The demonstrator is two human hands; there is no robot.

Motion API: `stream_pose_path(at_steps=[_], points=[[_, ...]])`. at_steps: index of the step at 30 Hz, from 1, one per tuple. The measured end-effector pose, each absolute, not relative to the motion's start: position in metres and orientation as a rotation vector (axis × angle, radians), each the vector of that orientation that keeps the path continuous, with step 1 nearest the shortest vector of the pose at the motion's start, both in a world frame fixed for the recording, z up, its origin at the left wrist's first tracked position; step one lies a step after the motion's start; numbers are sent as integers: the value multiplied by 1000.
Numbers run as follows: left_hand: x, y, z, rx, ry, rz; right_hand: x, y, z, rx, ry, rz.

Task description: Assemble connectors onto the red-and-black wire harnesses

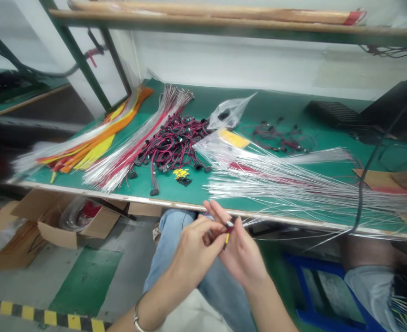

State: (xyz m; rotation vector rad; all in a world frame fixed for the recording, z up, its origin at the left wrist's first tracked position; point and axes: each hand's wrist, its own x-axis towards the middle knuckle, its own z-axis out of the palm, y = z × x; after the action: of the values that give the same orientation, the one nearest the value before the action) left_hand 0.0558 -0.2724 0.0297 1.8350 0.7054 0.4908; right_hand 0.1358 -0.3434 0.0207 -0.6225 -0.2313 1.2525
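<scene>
Over my lap, just in front of the table edge, my two hands meet at a small wire lead (229, 225) with dark and white parts and a yellow piece (227, 238) on it. My left hand (198, 244) is closed, its thumb and fingertips pinching at the lead beside the yellow piece. My right hand (241, 253) holds the lead between thumb and fingers, with some fingers stretched out. On the table lie small yellow parts (180, 173) and small black parts (184, 181), near a heap of red-and-black wire leads (176, 140) with black connectors.
Bundles of white and red wires (141, 133) and long silvery wires (286, 182) cover the green table (276, 99). Orange and yellow strips (96, 143) lie left. Plastic bags (229, 113) sit mid-table. A black cable (362, 184) hangs right. Cardboard boxes (58, 233) and a blue stool (300, 272) stand below; another person's leg (366, 253) shows.
</scene>
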Motion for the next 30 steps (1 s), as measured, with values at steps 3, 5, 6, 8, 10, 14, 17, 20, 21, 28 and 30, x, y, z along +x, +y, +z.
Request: stream_pose_path(at_steps=[3,5,6,8,10,14,17,20,21,28,30], points=[[57,-275,31,1855,709,515,136,-344,21,-583,-236,1250],[57,-275,34,1848,705,501,135,-344,21,-581,-233,1252],[58,-275,35,1843,700,491,136,-345,21,-584,-231,1259],[58,-275,36,1820,695,449,136,-346,22,-588,-238,1274],[58,-274,36,1767,691,378,137,-348,21,-590,-258,1287],[54,-271,34,1666,666,269,138,-350,20,-580,-295,1321],[51,-270,37,1669,673,255,140,-350,20,-534,-306,1362],[51,-270,41,1743,684,297,141,-350,19,-477,-321,1381],[51,-270,42,1776,681,329,141,-350,19,-464,-323,1382],[53,-277,36,1905,623,537,138,-349,20,-493,-306,1312],[53,-280,32,1930,620,588,137,-349,21,-518,-289,1285]])
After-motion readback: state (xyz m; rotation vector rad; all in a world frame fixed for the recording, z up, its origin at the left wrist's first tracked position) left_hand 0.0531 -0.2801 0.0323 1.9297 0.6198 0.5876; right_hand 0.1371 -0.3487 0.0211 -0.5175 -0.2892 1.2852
